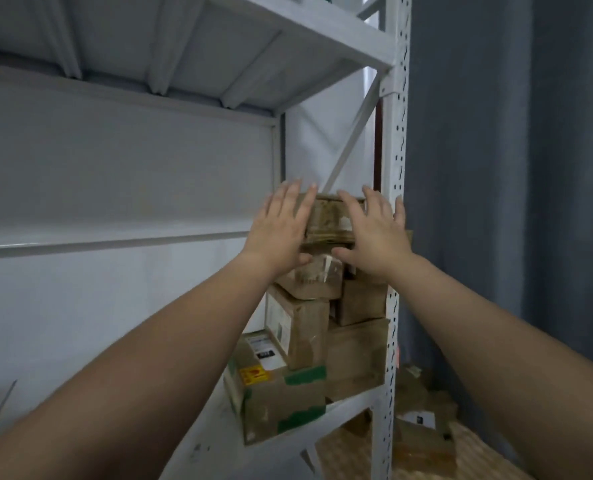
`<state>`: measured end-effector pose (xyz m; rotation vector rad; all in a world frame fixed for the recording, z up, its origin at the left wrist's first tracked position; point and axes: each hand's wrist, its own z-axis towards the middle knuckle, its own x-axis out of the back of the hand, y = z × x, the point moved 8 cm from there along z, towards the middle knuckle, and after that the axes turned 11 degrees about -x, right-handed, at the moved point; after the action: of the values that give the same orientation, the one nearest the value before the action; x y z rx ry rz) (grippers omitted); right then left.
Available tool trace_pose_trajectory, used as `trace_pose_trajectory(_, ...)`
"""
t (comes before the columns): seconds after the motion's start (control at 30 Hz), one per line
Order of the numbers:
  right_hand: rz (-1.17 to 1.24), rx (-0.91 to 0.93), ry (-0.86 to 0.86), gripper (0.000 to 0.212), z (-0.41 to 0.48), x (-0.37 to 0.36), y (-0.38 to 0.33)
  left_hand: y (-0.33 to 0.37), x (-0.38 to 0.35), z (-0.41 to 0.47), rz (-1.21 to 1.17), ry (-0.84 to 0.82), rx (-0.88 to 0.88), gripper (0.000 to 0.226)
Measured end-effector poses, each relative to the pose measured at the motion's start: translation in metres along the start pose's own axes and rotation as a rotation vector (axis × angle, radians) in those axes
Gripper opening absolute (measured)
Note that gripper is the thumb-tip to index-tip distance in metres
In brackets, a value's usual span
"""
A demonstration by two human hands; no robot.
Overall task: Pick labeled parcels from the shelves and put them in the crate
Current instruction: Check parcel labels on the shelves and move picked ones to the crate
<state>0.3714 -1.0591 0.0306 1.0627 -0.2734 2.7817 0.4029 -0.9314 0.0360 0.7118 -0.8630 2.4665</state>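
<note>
Pale perforated metal shelving (pixel 395 133), stacked brown cardboard parcels (pixel 309 327) — left hand (pixel 281 226), right hand (pixel 374 237), fingers splayed straight, flanking top parcel (pixel 326 216).

This is a storeroom for parcels, something like a small stockroom or mail room. A white metal rack (pixel 395 133) with perforated uprights fills the left and centre of the frame. Its shelf (pixel 354 403) at lower centre is stacked with taped cardboard parcels (pixel 298 327) bearing printed shipping labels. More boxes (pixel 426 448) lie on the floor at lower right, beside a grey curtain (pixel 513 168).
</note>
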Motion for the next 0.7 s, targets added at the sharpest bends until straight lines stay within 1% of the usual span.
trace_pose_trajectory(0.07,0.055,0.008,-0.069,0.101,0.015,-0.01,0.007,0.003,-0.009,0.021,0.069,-0.021,-0.048,0.122)
trace_pose_trajectory(0.17,0.221,0.023,-0.137,0.097,0.028,-0.022,0.016,0.003,-0.02,0.036,0.052,-0.036,-0.076,0.116)
trace_pose_trajectory(0.23,0.283,0.059,-0.128,0.089,0.03,-0.026,0.02,0.004,-0.019,0.037,0.022,0.014,-0.097,0.107)
trace_pose_trajectory(0.3,0.39,0.093,-0.085,0.079,0.032,-0.023,0.021,0.004,-0.016,0.033,0.002,0.091,-0.114,0.098)
trace_pose_trajectory(0.37,0.587,0.082,-0.075,0.071,0.032,-0.017,0.023,-0.001,-0.011,0.026,-0.013,0.195,-0.108,0.093)
trace_pose_trajectory(0.43,0.833,0.019,-0.098,0.066,0.033,-0.013,0.024,-0.009,-0.004,0.015,-0.025,0.327,-0.089,0.092)
trace_pose_trajectory(0.57,1.285,-0.18,-0.244,0.052,0.032,-0.017,0.018,-0.006,0.012,-0.013,0.032,0.542,-0.149,0.08)
trace_pose_trajectory(0.63,1.458,-0.225,-0.334,0.046,0.032,-0.019,0.007,-0.004,0.015,-0.024,0.051,0.582,-0.193,0.074)
trace_pose_trajectory(0.7,1.59,-0.236,-0.38,0.041,0.029,-0.018,-0.006,-0.008,0.015,-0.033,0.047,0.568,-0.209,0.07)
